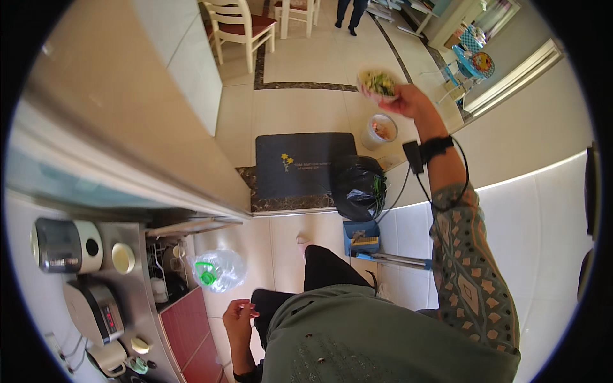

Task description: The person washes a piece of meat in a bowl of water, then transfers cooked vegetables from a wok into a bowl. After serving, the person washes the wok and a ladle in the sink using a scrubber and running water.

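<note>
My right hand [404, 101] grips the rim of a bowl [368, 91] at the end of my outstretched arm. Chopped green and yellow food [379, 82] fills the bowl, slightly blurred. Below the bowl stands a clear waste bin [378, 133] with some scraps inside. My left hand [239, 313] hangs low by my left thigh with its fingers loosely curled, and nothing shows in it. A large clear plastic bottle [221, 272] with a green cap and handle is on the floor near that hand.
A black rubbish bag [357, 191] with green leaves lies on the dark doormat [287, 167] at the threshold. Behind it are a blue dustpan [360, 235] and its pole. A steel counter [131, 292] with appliances runs along the left. A person's legs [350, 14] and a chair [244, 31] are farther off.
</note>
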### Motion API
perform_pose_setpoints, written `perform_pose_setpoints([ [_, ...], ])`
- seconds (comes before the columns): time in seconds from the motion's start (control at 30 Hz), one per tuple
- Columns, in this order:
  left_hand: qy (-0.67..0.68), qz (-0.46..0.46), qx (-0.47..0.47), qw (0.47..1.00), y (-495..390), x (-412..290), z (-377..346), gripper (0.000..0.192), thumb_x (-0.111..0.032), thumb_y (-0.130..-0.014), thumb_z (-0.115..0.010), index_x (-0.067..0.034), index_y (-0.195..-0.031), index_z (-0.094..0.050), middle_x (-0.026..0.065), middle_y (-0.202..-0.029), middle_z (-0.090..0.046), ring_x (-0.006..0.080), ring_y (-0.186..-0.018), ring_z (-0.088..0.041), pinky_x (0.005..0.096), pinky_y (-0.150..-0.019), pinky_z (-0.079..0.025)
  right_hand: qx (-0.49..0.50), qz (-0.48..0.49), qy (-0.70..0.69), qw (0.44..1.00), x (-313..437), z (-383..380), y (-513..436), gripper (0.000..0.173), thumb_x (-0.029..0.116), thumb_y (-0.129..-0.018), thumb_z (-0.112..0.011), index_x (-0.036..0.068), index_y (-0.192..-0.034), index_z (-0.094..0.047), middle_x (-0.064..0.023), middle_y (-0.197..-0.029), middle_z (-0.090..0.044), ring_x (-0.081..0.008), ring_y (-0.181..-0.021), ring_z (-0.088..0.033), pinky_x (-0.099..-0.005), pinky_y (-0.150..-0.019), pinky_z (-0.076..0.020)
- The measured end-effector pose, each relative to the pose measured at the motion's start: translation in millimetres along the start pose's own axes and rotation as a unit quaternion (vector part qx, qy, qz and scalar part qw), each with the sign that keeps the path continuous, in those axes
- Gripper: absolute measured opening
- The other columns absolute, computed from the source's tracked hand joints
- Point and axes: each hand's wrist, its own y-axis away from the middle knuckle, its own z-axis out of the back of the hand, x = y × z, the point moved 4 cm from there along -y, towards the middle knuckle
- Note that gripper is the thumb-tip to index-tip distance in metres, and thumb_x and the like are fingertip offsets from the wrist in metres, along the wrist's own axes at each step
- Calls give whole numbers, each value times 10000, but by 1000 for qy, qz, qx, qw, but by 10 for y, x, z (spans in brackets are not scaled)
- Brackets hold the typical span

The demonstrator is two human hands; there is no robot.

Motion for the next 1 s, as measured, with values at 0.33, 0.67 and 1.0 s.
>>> perform_pose_setpoints([
  [0.33,-83,83,18,993,-1191,-1087,-723,116,-17,-902,-598,69,-961,-648,140,-832,-699,185,-668,-683,287,-630,-556,-1,206,-34,978,2474,143,-1766,409,24,-936,-453,-96,-1324,-408,-257,-1230,-580,-428,-1058,-644,-538,-873,-604],
  [0.67,-134,105,-29,985,-2538,-1857,-1755,141,-98,-880,-634,29,-920,-681,77,-722,-668,132,-623,-614,268,-595,-496,67,173,-27,982,4206,1020,-4279,295,-19,-888,-497,-152,-1152,-499,-278,-1174,-585,-365,-1037,-629,-523,-918,-577],
  [1.0,-31,116,-114,986,-3194,-2565,-2581,157,-74,-893,-617,54,-971,-663,117,-809,-702,147,-663,-646,272,-618,-524,7,126,-18,992,5188,1216,-6225,115,-8,-907,-495,-88,-824,-502,-188,-934,-583,-296,-906,-626,-460,-949,-568],
])
